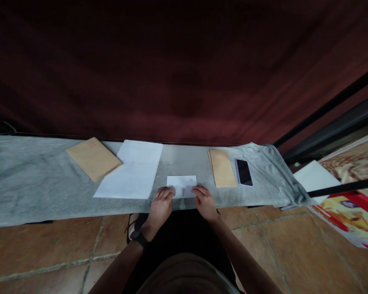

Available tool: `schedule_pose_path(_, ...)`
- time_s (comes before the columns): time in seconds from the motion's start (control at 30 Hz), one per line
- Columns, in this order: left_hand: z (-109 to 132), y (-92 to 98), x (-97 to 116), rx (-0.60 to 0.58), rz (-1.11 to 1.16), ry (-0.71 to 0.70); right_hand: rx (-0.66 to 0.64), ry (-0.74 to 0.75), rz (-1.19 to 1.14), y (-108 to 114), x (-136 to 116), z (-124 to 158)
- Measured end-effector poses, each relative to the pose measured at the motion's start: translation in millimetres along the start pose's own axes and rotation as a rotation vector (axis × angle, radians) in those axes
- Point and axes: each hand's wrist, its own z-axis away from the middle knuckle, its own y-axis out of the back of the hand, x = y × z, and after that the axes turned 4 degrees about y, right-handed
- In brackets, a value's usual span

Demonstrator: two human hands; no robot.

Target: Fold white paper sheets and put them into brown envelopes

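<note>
A small white rectangle of paper, which looks folded, lies on the grey cloth in front of me. At its lower left edge, my left hand is closed with fingers curled onto the paper. Opposite it, my right hand pinches the lower right edge, its fingers pressed together. A stack of large white sheets lies left of my left hand. Brown envelopes lie in a small pile beyond my right hand, to the right.
More brown envelopes overlap the white stack's left side. A phone with a dark screen lies right of the envelope pile. The narrow table wears a grey cloth. A dark red curtain hangs behind; a printed box stands at right.
</note>
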Motion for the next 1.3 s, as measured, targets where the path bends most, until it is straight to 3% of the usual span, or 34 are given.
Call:
schedule_pose_path(0.1, -10.9, -1.9, 11.7, 0.012, 0.004, -0.009, 0.035, 0.014, -0.006, -13.0, -13.1, -17.6)
schedule_pose_path(0.23, -24.7, -16.8, 23.6, -0.026, -0.063, 0.019, -0.060, 0.050, 0.118, -34.7, -32.2, -35.4)
schedule_pose_path(0.43, -21.1, -30.6, 16.0, -0.008, -0.094, 0.062, -0.076, -0.025, 0.229, -44.0, -27.3, -31.0)
schedule_pose_path(0.87, -14.3, -24.2, -4.8, 0.043, -0.070, 0.184, 0.032, -0.104, 0.317, -33.0, 1.1, -13.1)
schedule_pose_path(1.0, -10.4, -23.8, 0.1, 0.036, -0.084, 0.189, 0.044, -0.137, 0.311, -32.5, -11.6, -18.4)
schedule_pose_path(1.17, -0.3, -21.5, 8.9, 0.007, -0.067, 0.127, -0.045, 0.024, 0.241, -39.4, -37.8, -25.4)
schedule_pose_path(1.3, 2.6, -1.1, -18.6, 0.021, 0.071, 0.123, -0.068, 0.033, 0.246, -44.8, -43.6, -24.4)
